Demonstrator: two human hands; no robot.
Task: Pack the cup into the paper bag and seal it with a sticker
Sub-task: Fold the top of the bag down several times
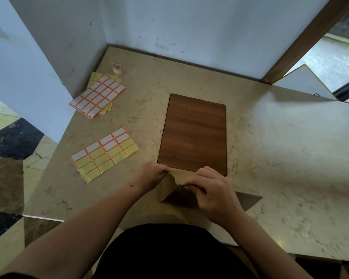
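Note:
A brown paper bag (169,190) stands on the stone counter near its front edge, just below a wooden board. My left hand (152,175) pinches the bag's top edge on the left. My right hand (212,190) pinches the top on the right and covers much of the bag. Between the hands the paper top is creased and folded. No cup is visible; the bag's inside is hidden. A partly used sticker sheet (104,154) with white and yellow labels lies to the left of my hands.
The wooden board (193,133) lies flat mid-counter. A stack of sticker sheets (98,96) and a small tape roll (117,69) sit at the back left near the wall. Walls close the back and left. The counter's (280,148) left edge drops to the floor.

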